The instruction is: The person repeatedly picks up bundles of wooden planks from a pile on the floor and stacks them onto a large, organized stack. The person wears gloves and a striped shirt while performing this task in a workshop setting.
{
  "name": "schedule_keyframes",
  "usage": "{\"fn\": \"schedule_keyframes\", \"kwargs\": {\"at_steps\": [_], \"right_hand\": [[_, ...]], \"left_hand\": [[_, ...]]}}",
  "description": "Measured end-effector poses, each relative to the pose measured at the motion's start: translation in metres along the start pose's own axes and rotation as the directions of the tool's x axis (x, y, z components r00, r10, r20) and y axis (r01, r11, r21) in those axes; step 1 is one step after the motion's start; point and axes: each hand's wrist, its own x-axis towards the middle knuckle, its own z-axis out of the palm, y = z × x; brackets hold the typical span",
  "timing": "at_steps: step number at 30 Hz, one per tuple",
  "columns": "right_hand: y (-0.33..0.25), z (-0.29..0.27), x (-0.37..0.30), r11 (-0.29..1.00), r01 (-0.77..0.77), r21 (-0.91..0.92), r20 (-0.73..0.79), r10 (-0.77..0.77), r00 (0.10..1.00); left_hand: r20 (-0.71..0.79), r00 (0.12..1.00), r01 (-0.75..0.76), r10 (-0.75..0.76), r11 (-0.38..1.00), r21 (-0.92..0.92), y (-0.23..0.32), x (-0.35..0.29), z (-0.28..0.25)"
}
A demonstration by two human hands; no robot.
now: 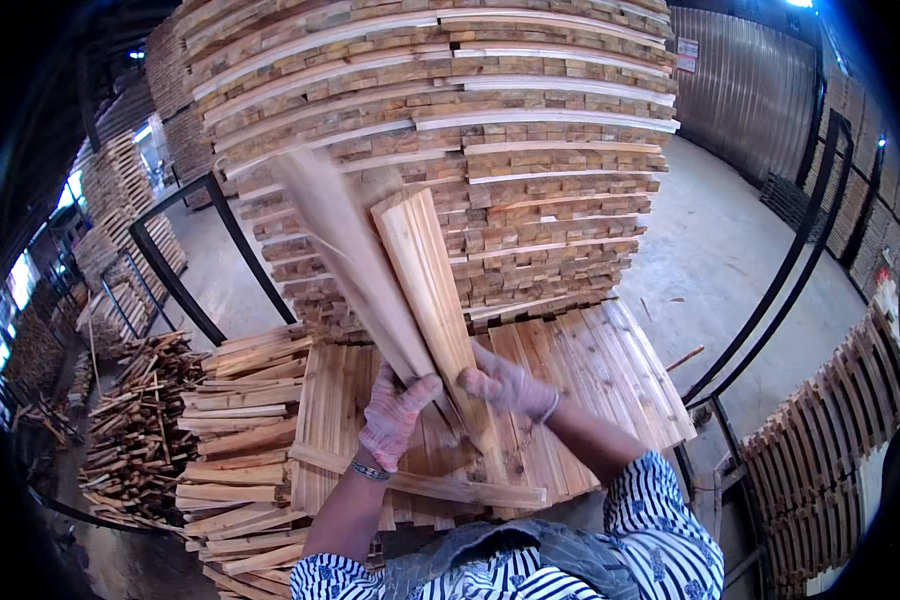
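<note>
My left hand (pixel 398 412), in a pale knit glove, is closed round the lower end of a wooden board (pixel 355 265) that tilts up to the left and is blurred by motion at its top. My right hand (pixel 510 384), gloved too, grips the lower right side of a bundle of wooden boards (pixel 425 270) leaning beside it. The two loads meet near their lower ends and spread apart toward the top. Beneath them lies a layer of boards (pixel 600 365) set side by side. A narrow wood strip (pixel 470 491) crosses its near edge.
A tall stack of layered boards (pixel 560 190) rises directly ahead. Loose boards (pixel 235 440) are piled at the left, beside a heap of scrap sticks (pixel 140 430). Black metal frames (pixel 175 290) stand on both sides. More stacked wood (pixel 820 460) is at the right.
</note>
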Motion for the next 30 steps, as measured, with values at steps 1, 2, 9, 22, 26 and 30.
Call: {"fn": "schedule_keyframes", "kwargs": {"at_steps": [1, 2, 9, 22, 26, 30], "right_hand": [[0.020, 0.002, -0.004, 0.995, 0.097, -0.027, -0.161, -0.100, 0.982], [0.041, 0.009, -0.006, 0.983, 0.174, -0.055, -0.321, -0.182, 0.929], [0.097, 0.010, -0.008, 0.924, 0.097, -0.371, -0.496, -0.285, 0.820], [0.068, -0.055, 0.019, 0.948, 0.063, -0.311, -0.315, -0.165, 0.935], [0.016, -0.117, -0.015, 0.930, -0.095, -0.356, -0.077, 0.073, 0.994], [0.024, -0.166, -0.060, 0.851, -0.196, -0.487, -0.046, 0.199, 0.979]], "left_hand": [[0.183, 0.983, -0.001, 0.020, 0.994, -0.105, -0.003, 0.006, -0.001], [0.154, 0.988, 0.008, 0.019, 0.984, -0.176, -0.007, 0.013, -0.002], [0.078, 0.976, -0.213, 0.204, 0.968, 0.134, -0.035, 0.044, 0.008], [0.009, 0.997, -0.075, 0.077, 0.930, 0.360, -0.033, 0.072, 0.019], [-0.120, 0.990, -0.010, 0.080, 0.869, 0.495, 0.037, 0.093, -0.008], [-0.197, 0.978, 0.074, 0.074, 0.756, 0.651, 0.065, 0.119, -0.059]]}}
